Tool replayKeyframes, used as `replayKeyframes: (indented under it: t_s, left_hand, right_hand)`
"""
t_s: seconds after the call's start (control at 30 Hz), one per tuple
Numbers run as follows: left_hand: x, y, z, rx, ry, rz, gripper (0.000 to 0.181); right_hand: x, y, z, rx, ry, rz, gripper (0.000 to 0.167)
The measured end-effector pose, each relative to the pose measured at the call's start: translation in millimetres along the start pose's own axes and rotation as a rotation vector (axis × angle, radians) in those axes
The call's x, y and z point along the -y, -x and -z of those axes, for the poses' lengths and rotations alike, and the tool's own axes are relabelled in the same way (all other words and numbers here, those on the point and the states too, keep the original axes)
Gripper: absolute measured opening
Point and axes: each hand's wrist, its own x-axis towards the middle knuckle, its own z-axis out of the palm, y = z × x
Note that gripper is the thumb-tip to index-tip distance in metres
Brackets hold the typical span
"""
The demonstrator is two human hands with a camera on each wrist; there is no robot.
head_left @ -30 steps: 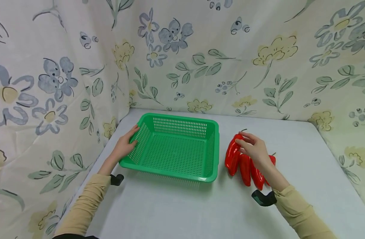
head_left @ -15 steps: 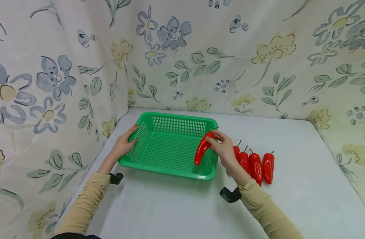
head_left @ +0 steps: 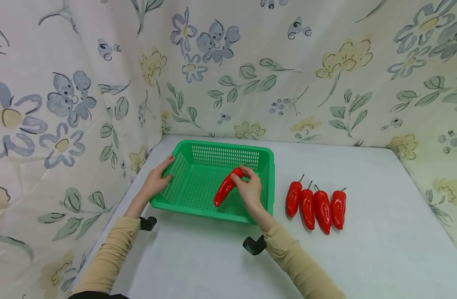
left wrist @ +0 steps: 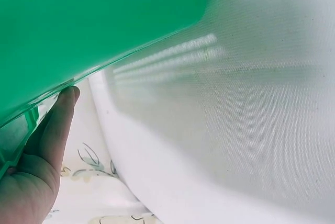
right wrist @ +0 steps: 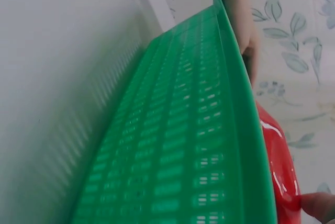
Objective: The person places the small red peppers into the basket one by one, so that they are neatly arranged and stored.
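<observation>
In the head view my right hand (head_left: 251, 192) pinches a red chili pepper (head_left: 224, 191) by its upper end. The pepper hangs slanted over the green plastic basket (head_left: 198, 214), its tip toward the lower left. My left hand (head_left: 156, 182) rests on the basket's left rim, fingers and thumb spread and fairly straight. Part of that hand (left wrist: 44, 166) shows against the rim in the left wrist view. The right wrist view has the pepper (right wrist: 277, 161) beyond the rim, with a fingertip touching it. Several red peppers (head_left: 322, 209) lie side by side right of the basket.
A white table (head_left: 198, 265) bears the basket and the loose peppers. Flowered cloth (head_left: 307, 91) hangs behind it and along the left and right sides. A dark wrist camera (head_left: 254, 246) sits below my right wrist, another camera (head_left: 148, 223) at the left one.
My right hand has lifted a pepper from the group and carried it leftward, over the basket's right rim to above its inside. The left hand has stayed on the rim.
</observation>
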Motion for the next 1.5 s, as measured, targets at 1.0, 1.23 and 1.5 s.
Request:
replayKeyframes:
  t_s: [1.0, 1.23, 1.5]
  left_hand:
    - [0.6, 0.4, 0.2, -0.009, 0.013, 0.018, 0.058]
    - [1.2, -0.8, 1.4, -0.021, 0.010, 0.016, 0.058]
    - [3.7, -0.2, 0.2, -0.017, 0.002, 0.011, 0.058]
  right_hand:
    - [-9, 8.9, -102, -0.049, 0.140, 0.128, 0.037]
    - [-6, 4.0, -119, -0.035, 0.189, 0.129, 0.035]
    - [-10, 1.0, -130, 0.037, 0.236, 0.131, 0.038]
